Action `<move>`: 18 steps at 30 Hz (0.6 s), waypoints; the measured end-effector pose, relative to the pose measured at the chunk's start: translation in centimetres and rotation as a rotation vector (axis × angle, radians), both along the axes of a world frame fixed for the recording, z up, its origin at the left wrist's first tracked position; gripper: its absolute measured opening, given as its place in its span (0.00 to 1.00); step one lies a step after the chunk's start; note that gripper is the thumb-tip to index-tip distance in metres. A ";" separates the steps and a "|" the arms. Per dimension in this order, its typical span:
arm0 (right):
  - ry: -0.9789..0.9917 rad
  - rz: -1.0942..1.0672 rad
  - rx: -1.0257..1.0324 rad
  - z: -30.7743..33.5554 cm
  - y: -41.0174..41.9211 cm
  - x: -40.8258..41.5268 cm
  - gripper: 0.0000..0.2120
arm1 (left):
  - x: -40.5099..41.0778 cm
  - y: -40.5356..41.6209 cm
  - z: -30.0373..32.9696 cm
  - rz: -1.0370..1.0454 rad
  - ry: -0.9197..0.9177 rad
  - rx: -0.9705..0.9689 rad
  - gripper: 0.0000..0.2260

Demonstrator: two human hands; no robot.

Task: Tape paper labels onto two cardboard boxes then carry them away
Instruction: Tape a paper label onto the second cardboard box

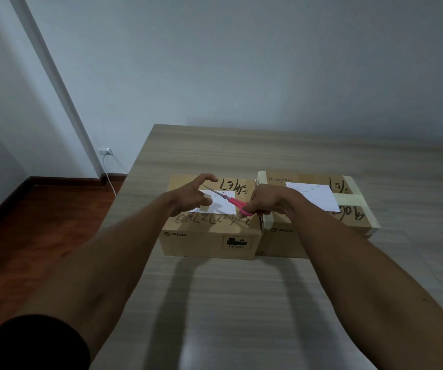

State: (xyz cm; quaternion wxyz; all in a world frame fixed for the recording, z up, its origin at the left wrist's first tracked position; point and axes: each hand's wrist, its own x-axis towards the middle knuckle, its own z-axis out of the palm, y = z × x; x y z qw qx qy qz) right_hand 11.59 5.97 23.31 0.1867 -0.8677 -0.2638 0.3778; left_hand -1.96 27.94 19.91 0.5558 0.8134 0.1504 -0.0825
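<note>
Two cardboard boxes (pixel 209 236) are set touching at the counter's (pixel 241 303) middle, the nine-o'clock one bearing a paper label (pixel 223 202). Pink scissors (pixel 231 201) are gripped by the right hand (pixel 265 201); tape (pixel 205 208) is pinched by the left hand (pixel 191 196). The strip is best held taut and cut cleanly.
</note>
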 end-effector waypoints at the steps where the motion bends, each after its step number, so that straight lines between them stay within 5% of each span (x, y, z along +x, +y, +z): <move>1: -0.014 -0.006 -0.002 0.0 0.2 -0.2 0.19 | -0.1 0.0 -0.1 0.002 0.003 0.000 0.25; 5: -0.041 -0.054 -0.021 -0.5 0.7 -1.5 0.16 | -0.2 0.2 -0.6 0.004 0.005 0.001 0.28; 10: 0.074 -0.402 0.084 -1.8 1.4 -3.1 0.07 | -1.1 0.5 -1.0 0.037 -0.027 0.046 0.32; 14: -0.023 -0.504 0.119 -3.9 2.2 -4.0 0.13 | -2.1 0.5 -1.5 0.082 -0.062 0.074 0.35; 18: -0.138 -0.516 0.101 -5.1 2.6 -4.9 0.07 | -2.6 0.6 -2.2 0.135 -0.092 0.048 0.38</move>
